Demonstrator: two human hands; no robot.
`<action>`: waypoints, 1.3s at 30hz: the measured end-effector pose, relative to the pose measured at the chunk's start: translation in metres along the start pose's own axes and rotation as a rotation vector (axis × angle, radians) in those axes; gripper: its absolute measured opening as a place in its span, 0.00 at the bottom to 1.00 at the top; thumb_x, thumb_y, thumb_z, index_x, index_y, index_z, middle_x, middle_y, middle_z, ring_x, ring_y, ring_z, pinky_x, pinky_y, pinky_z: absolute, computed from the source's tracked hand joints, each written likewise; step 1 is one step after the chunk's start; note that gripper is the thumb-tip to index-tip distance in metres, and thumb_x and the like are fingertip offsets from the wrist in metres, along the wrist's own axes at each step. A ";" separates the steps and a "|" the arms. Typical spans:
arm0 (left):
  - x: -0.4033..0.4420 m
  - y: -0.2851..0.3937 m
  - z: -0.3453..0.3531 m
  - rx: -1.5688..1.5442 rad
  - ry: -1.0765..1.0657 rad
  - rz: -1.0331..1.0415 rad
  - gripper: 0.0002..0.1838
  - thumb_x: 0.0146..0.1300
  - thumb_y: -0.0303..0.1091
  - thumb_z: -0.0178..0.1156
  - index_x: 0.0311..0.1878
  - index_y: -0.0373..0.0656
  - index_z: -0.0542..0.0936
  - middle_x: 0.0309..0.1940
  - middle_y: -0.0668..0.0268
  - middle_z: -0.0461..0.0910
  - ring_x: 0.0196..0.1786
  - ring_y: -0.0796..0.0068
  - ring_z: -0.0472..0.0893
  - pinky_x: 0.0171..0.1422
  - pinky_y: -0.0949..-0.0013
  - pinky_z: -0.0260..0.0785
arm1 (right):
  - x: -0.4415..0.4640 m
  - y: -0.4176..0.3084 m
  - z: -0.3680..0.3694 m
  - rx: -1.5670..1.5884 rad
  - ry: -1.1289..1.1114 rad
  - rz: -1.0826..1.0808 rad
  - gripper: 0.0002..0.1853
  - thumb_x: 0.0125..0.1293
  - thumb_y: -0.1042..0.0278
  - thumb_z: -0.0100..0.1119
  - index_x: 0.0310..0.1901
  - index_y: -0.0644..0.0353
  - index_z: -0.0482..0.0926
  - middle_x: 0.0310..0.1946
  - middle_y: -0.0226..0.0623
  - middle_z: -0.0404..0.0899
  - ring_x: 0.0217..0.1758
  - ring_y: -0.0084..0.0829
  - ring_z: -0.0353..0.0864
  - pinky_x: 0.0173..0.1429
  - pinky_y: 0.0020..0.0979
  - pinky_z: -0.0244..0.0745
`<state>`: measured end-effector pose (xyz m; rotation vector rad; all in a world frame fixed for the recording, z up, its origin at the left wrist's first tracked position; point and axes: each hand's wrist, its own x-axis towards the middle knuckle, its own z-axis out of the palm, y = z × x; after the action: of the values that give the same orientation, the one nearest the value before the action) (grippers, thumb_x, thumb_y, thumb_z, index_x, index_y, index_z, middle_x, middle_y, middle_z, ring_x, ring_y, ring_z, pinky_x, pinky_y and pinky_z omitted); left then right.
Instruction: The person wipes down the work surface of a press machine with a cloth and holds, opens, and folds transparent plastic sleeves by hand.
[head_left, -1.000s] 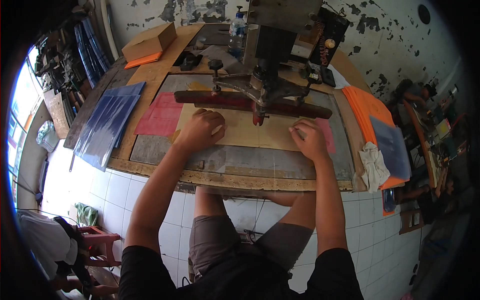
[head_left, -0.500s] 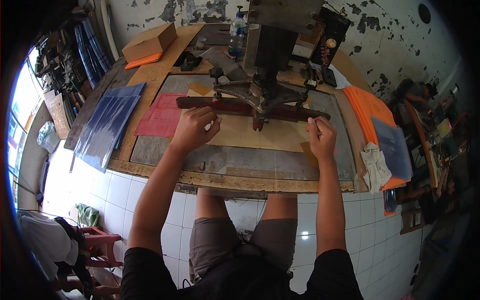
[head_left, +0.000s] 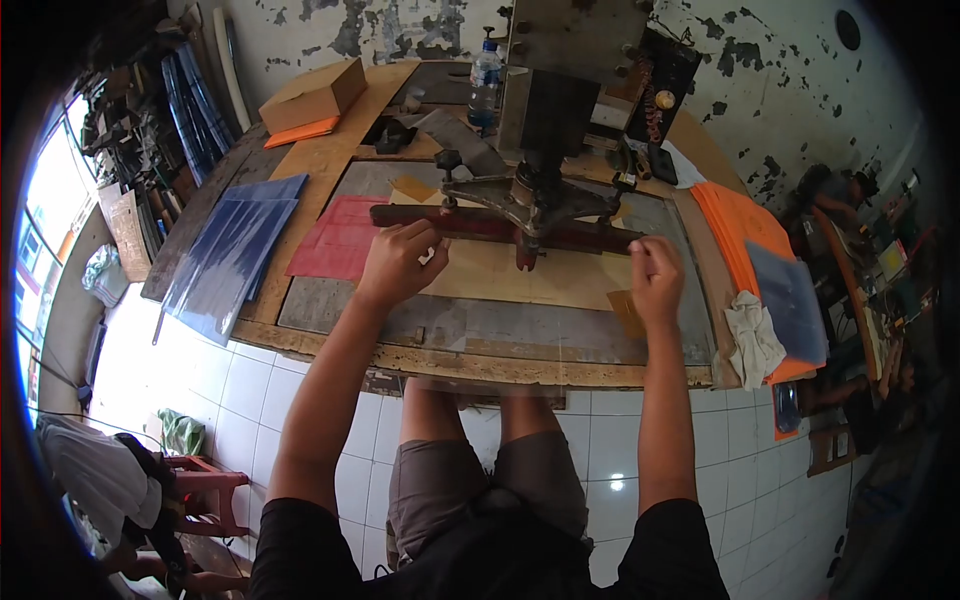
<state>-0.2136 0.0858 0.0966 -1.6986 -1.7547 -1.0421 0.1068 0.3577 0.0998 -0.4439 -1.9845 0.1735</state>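
Observation:
A press with a long dark red bar (head_left: 480, 222) stands over the work table, its bar across a tan sheet (head_left: 490, 272). My left hand (head_left: 403, 264) is closed near the bar's left end, beside a red sheet (head_left: 335, 240); whatever its curled fingers hold is too small to make out. At the bar's right end my right hand (head_left: 657, 280) is also closed, and its fingertips are too small to show what is in them. A brown-yellow piece (head_left: 628, 314) lies just left of that hand.
Blue clear-covered folders (head_left: 235, 250) lie left, a cardboard box (head_left: 314, 95) and water bottle (head_left: 485, 85) at the back. Orange sheets (head_left: 722, 222) and a white cloth (head_left: 753, 338) sit right. Other people are at far left and far right.
The bar sits lower than a second ago. My right hand has moved right, off the tan sheet, and the brown-yellow piece now shows beside it. The view has shifted slightly.

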 end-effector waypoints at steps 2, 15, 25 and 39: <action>-0.002 -0.002 -0.004 -0.013 0.017 -0.036 0.10 0.68 0.27 0.72 0.31 0.41 0.80 0.29 0.62 0.81 0.30 0.56 0.84 0.37 0.55 0.76 | 0.001 0.010 -0.021 -0.123 0.036 0.050 0.11 0.79 0.65 0.68 0.53 0.63 0.84 0.52 0.46 0.86 0.57 0.50 0.86 0.63 0.47 0.77; -0.167 0.103 -0.036 -0.018 -0.043 -0.217 0.22 0.66 0.46 0.72 0.60 0.50 0.86 0.76 0.60 0.82 0.78 0.55 0.78 0.83 0.46 0.62 | -0.106 0.122 -0.200 -0.725 -0.325 0.523 0.19 0.82 0.66 0.63 0.71 0.54 0.85 0.80 0.45 0.71 0.86 0.50 0.66 0.87 0.54 0.62; -0.200 0.100 0.022 0.227 0.168 -0.213 0.27 0.70 0.59 0.65 0.66 0.58 0.86 0.78 0.65 0.80 0.81 0.59 0.74 0.90 0.49 0.47 | -0.072 0.064 -0.151 -0.342 -0.233 0.513 0.16 0.83 0.75 0.58 0.67 0.62 0.85 0.63 0.50 0.86 0.68 0.48 0.85 0.75 0.44 0.78; -0.201 0.103 0.009 0.216 0.088 -0.238 0.25 0.72 0.57 0.64 0.66 0.58 0.87 0.78 0.66 0.80 0.80 0.59 0.74 0.90 0.49 0.48 | -0.063 -0.108 0.017 -0.238 -0.706 0.130 0.22 0.82 0.63 0.63 0.74 0.45 0.82 0.80 0.35 0.75 0.88 0.47 0.66 0.88 0.72 0.51</action>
<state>-0.0879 -0.0364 -0.0466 -1.3196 -1.9673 -0.9680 0.0908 0.2355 0.0732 -0.7394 -2.6850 0.1931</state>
